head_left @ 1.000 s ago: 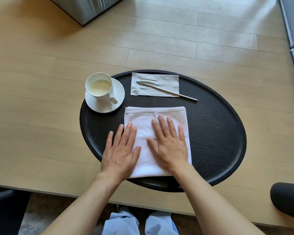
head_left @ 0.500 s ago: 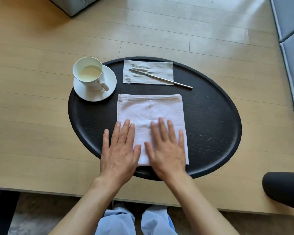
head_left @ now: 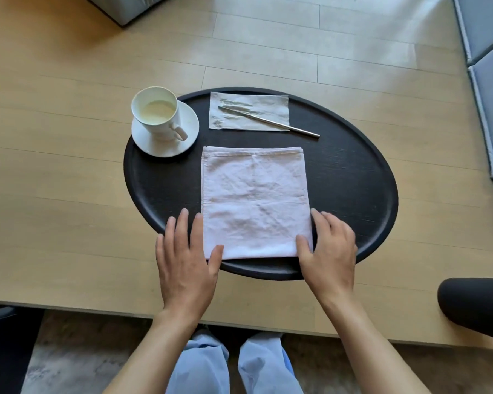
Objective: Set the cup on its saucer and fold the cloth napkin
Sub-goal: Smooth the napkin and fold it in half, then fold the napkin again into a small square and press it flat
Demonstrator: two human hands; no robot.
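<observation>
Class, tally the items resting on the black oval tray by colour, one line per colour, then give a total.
White: 3 (white ceramic cup, white round saucer, white folded cloth napkin)
Grey: 1 (grey paper napkin)
Silver: 1 (silver metal knife)
Total: 5

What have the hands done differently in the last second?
Both hands slid off the top of the cloth napkin toward its near corners: left hand at the left corner, right hand at the right, thumbs on the cloth. The napkin stays folded flat; cup remains on its saucer.
</observation>
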